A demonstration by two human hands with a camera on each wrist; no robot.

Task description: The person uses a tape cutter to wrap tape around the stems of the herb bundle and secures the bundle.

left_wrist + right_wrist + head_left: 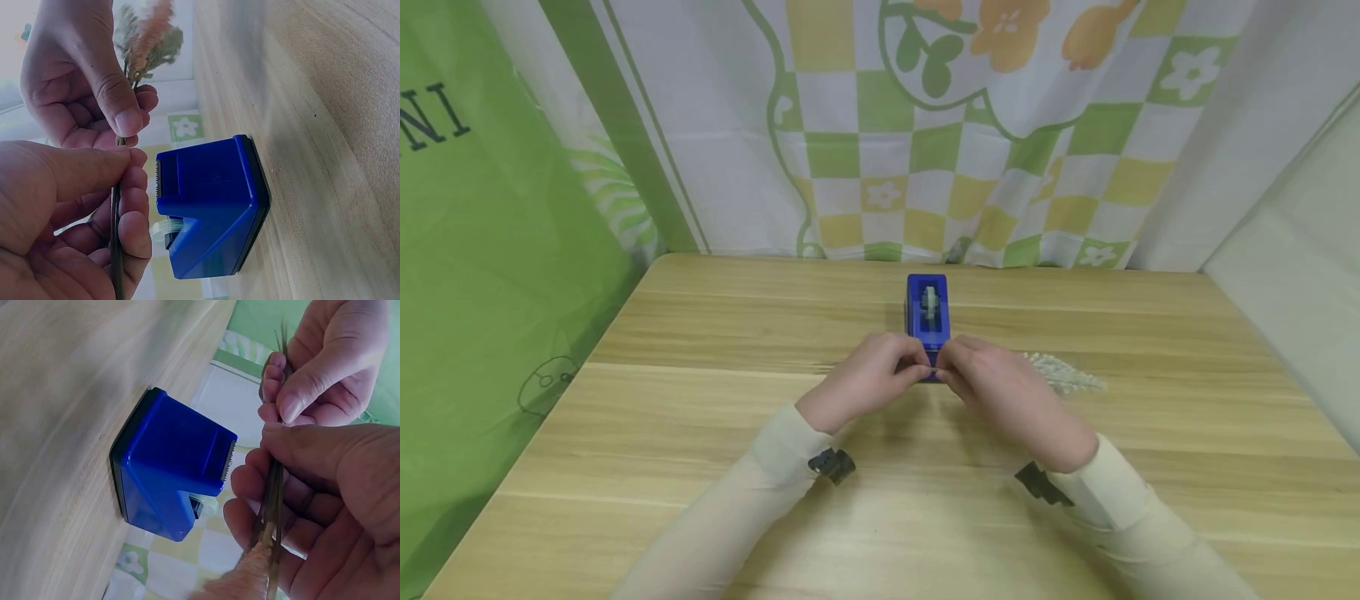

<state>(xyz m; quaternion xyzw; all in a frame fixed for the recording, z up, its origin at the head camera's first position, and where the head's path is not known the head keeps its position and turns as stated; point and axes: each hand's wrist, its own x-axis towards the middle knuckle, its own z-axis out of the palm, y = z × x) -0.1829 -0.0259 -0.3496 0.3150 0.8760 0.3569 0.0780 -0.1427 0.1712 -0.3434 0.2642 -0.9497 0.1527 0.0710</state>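
Both hands pinch the stems of a small dried-flower bunch (1063, 372), held level just in front of a blue tape dispenser (932, 337). My left hand (872, 368) grips the bare stem ends (115, 231) between thumb and curled fingers. Close beside it, nearly touching, my right hand (1000, 390) pinches the stems nearer the flower heads. In the left wrist view, pale green sprigs and a pinkish plume (152, 34) stick out past the right hand. Whether tape lies around the stems, I cannot tell.
The dispenser stands on a wooden table (700, 333), its toothed cutter (229, 461) facing the hands and a tape roll (930, 302) inside. A checked floral curtain (880, 158) hangs behind the table; green cloth (490, 292) is at left.
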